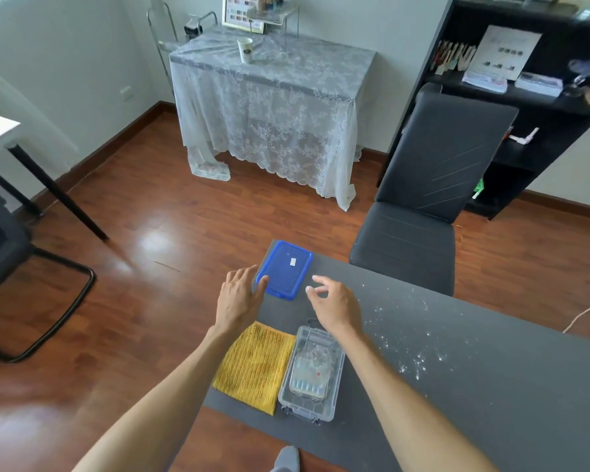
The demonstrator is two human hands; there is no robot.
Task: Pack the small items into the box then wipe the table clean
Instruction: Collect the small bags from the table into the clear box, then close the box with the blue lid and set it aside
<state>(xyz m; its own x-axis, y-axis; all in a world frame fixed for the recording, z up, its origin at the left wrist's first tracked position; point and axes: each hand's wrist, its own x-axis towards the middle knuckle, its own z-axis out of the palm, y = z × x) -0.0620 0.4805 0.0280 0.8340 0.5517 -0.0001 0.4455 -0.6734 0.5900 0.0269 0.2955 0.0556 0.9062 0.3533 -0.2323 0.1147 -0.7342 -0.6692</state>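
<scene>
While both hands reached toward the lid (284, 270) just above frame centre, the head view showed the packing largely done. The clear box (312, 373), low in the middle of the frame, already held small items, blurred through the plastic, and none lay loose on the table (491, 386). The left hand (240, 296) was spread flat, fingers apart, its fingertips touching the lid's near left edge. The right hand (332, 301) hovered just right of the lid, fingers loosely curled and parted, holding nothing. The lid lay flat near the table's far corner, well apart from the box. By my reading, closing the box was the step in hand. Wiping was all left: white specks (419, 338) dotted the table at centre right, and the yellow cloth (254, 366) lay folded just left of the box.
</scene>
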